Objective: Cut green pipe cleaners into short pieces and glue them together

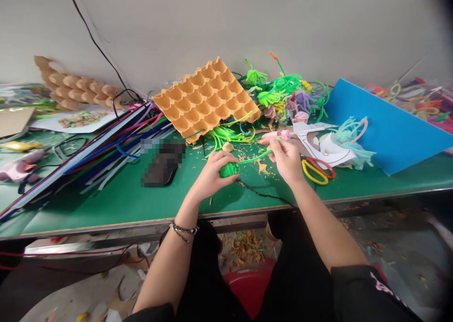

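My left hand (211,171) is closed around a small green fuzzy bundle (229,169) resting on the green table (116,204). A green pipe cleaner (254,158) runs from that bundle up to my right hand (285,156), which pinches its far end. In the same right hand lies a pink glue gun (279,135), its tip pointing left. A black cord (264,194) trails from under my hands toward the table's front edge.
An orange egg tray (207,97) leans behind my hands, with loose green pipe cleaners (230,134) under it. Yellow-and-red scissors (316,168), white paper cutouts (331,152), a blue sheet (385,123) and a coloured pipe-cleaner heap (286,93) lie right. Coloured strips (88,152) lie left.
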{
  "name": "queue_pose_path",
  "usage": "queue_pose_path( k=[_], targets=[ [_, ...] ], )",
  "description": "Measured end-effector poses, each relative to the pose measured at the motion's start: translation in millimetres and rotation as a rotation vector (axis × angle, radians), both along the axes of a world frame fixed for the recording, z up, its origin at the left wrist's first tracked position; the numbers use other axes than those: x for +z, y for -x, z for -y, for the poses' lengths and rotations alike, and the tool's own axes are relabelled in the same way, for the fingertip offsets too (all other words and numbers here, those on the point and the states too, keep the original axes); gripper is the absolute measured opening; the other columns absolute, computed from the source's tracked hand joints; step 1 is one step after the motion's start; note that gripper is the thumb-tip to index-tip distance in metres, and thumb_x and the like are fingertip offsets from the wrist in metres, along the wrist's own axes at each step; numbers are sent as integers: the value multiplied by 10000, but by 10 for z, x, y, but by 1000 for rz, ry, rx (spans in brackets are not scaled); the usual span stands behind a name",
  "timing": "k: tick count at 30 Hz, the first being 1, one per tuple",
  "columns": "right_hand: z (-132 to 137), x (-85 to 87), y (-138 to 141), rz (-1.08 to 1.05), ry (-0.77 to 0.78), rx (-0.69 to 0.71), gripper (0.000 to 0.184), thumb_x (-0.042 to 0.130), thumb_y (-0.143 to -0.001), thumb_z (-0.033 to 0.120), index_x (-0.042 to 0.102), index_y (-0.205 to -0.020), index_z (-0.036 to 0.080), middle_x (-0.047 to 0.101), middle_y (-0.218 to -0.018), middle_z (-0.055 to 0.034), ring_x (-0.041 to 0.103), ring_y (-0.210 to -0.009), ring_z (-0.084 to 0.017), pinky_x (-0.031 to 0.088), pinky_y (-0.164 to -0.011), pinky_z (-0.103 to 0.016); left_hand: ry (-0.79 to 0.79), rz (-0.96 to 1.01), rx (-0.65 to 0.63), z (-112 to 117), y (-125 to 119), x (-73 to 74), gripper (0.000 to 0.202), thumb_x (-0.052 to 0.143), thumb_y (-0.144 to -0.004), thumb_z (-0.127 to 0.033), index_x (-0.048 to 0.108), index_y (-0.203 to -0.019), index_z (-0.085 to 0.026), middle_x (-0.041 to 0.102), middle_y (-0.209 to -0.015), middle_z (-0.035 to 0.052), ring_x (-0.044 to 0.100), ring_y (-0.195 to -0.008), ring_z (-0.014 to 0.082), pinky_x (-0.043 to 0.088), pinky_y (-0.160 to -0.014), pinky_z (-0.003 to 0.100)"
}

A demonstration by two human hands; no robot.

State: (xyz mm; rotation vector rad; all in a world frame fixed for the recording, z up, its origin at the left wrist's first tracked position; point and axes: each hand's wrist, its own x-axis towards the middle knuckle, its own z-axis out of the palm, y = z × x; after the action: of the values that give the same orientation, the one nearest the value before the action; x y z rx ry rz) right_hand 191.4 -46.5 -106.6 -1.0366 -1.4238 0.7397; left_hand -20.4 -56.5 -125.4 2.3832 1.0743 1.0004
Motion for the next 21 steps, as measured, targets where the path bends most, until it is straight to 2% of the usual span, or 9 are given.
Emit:
queue_pose_path(
  k=[4,7,11,17,21],
  targets=[
    [30,35,-34,267,-127,-83,363,426,-883,440,688,-905,190,469,-550,20,355,-455,-79,264,-454,-247,-23,-6,18,9,9,13,257,628,-750,-273,571,-997,-233,570,-1069,51,484,-1031,210,345,-927,392],
    [30,42,-48,361,-157,-115,369,391,-904,399,676,-955,171,499,-576,10,366,-453,-81,284,-471,-254,-36,-9,1,9,10,17,253,621,-757,-284,571,-1000,-232,568,-1067,51,487,-1033,208,351,-923,383],
    [14,31,-49,387,-169,-128,354,382,-909,374,669,-973,175,484,-559,20,360,-439,-80,283,-470,-252,-54,-14,-36,11,6,15,259,608,-769,-295,568,-1014,-222,568,-1063,57,487,-1040,210,351,-925,382],
    [12,22,-44,388,-127,-139,346,379,-909,348,659,-1009,170,379,-466,48,346,-407,-86,260,-435,-244,-57,-23,-43,21,-4,19,258,609,-768,-288,569,-1013,-220,572,-1058,56,491,-1039,214,354,-921,381],
    [0,4,-48,391,-134,-152,341,395,-902,330,647,-1063,166,377,-464,49,355,-403,-86,291,-429,-240,-57,-20,-42,18,2,18,257,607,-772,-288,569,-1016,-217,570,-1059,59,487,-1034,212,352,-921,390]
  ],
)
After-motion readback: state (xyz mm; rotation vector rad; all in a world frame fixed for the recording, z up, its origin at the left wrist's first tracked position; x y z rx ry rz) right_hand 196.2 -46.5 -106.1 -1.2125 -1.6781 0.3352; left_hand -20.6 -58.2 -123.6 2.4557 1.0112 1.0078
